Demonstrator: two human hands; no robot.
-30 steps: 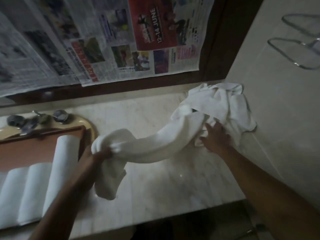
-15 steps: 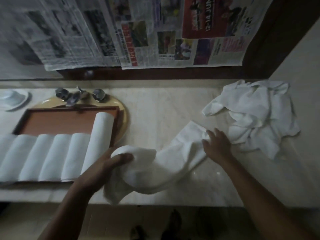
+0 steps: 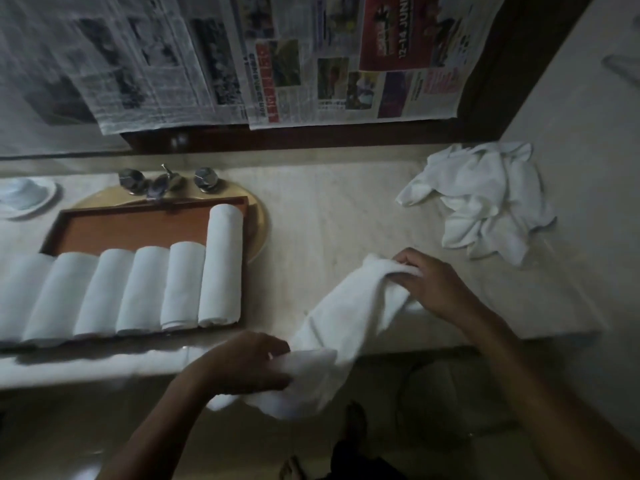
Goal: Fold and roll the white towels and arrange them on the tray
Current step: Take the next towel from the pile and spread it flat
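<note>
A loose white towel (image 3: 341, 317) stretches from the marble counter over its front edge. My left hand (image 3: 246, 363) grips its lower end past the counter edge. My right hand (image 3: 429, 285) holds its upper end on the counter. A wooden tray (image 3: 138, 226) at the left carries several rolled white towels (image 3: 145, 289) side by side, the rightmost roll (image 3: 223, 265) longer than the rest. A crumpled heap of white towels (image 3: 485, 199) lies at the back right corner.
The tray sits over a yellowish basin (image 3: 259, 220) with metal tap handles (image 3: 166, 180) behind it. A white dish (image 3: 24, 199) is at the far left. Newspaper sheets (image 3: 242, 57) cover the mirror above. A side wall (image 3: 588, 133) closes the right.
The towel has been pulled clear of the heap, toward me and down over the counter edge. Both hands moved nearer. The view swung left and shows more of the tray.
</note>
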